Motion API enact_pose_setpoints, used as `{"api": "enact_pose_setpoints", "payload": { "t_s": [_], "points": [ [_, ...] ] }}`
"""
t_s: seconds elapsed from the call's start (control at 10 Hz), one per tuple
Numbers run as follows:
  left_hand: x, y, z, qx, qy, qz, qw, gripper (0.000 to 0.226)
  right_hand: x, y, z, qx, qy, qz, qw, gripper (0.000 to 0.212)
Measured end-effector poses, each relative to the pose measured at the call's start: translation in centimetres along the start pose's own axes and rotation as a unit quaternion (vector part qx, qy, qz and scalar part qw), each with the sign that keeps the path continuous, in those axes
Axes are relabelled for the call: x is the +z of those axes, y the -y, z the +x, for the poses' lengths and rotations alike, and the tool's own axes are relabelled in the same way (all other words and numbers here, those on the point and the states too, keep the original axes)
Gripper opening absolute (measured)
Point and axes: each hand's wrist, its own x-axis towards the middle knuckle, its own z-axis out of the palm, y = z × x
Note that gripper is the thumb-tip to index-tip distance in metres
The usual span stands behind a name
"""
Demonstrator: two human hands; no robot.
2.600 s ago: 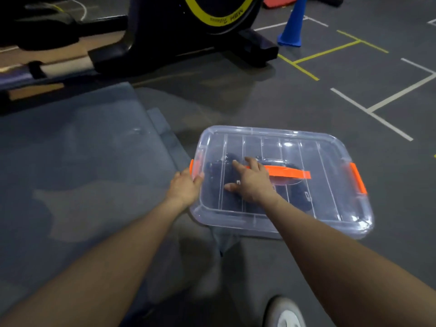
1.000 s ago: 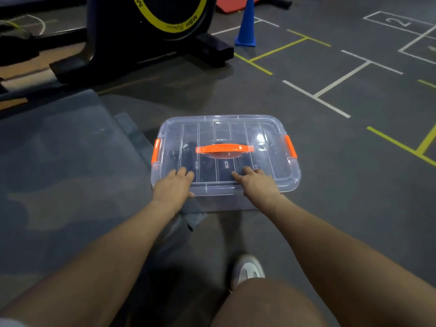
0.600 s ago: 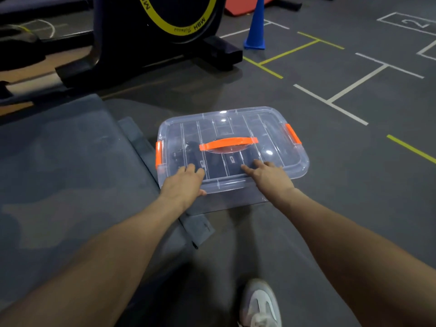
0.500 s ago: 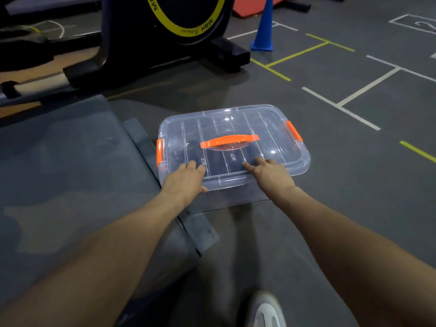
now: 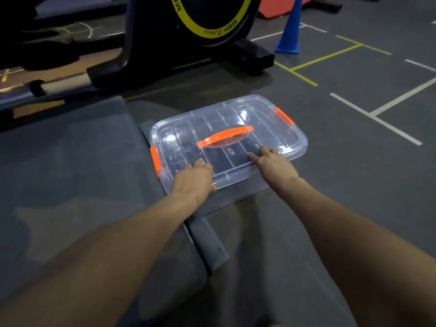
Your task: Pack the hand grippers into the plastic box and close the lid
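Note:
A clear plastic box [image 5: 290,147] lies on the grey gym floor with its transparent lid [image 5: 266,123] on top. The lid carries an orange handle [image 5: 225,136], and orange latches sit at the left end [image 5: 155,161] and the right end [image 5: 284,115]. Dark hand grippers [image 5: 232,153] show dimly through the lid. My left hand [image 5: 194,180] presses flat on the lid's near left edge. My right hand [image 5: 274,165] presses on the near right edge with straight fingers.
A grey floor mat [image 5: 70,173] lies to the left, its folded strap [image 5: 207,241] under the box's near side. A black exercise machine [image 5: 188,43] stands behind. A blue cone [image 5: 290,29] stands at the back right. Painted white and yellow lines cross the floor at right.
My right hand left the lid's middle and my left hand left the left latch; both now press on the lid's near edge. The view has shifted and the box appears more turned.

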Motion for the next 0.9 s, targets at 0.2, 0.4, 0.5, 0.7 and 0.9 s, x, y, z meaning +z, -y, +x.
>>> {"api": "enact_pose_setpoints", "payload": {
  "t_s": [0.2,0.4,0.5,0.7,0.9],
  "points": [
    [0.4,0.2,-0.6,-0.006,-0.006,-0.017,1.000,0.053,0.3,2.9,-1.3,-0.033,0.026,0.012,0.999,0.056],
    [0.4,0.9,-0.3,0.023,-0.002,-0.005,1.000,0.050,-0.2,3.3,-1.0,-0.021,0.047,0.034,0.998,0.065],
    [0.3,1.4,-0.3,0.037,-0.007,-0.002,0.999,0.049,-0.3,3.5,-1.0,-0.019,0.055,0.040,0.997,0.065],
    [-2.6,4.6,0.6,0.045,-0.010,-0.086,0.995,0.042,-4.0,3.6,0.2,-0.030,0.104,-0.012,0.994,0.061],
    [-12.1,10.3,-0.8,0.002,-0.039,-0.148,0.988,0.044,-15.4,9.1,4.1,-0.009,0.069,0.059,0.996,0.051]
  ]
}}
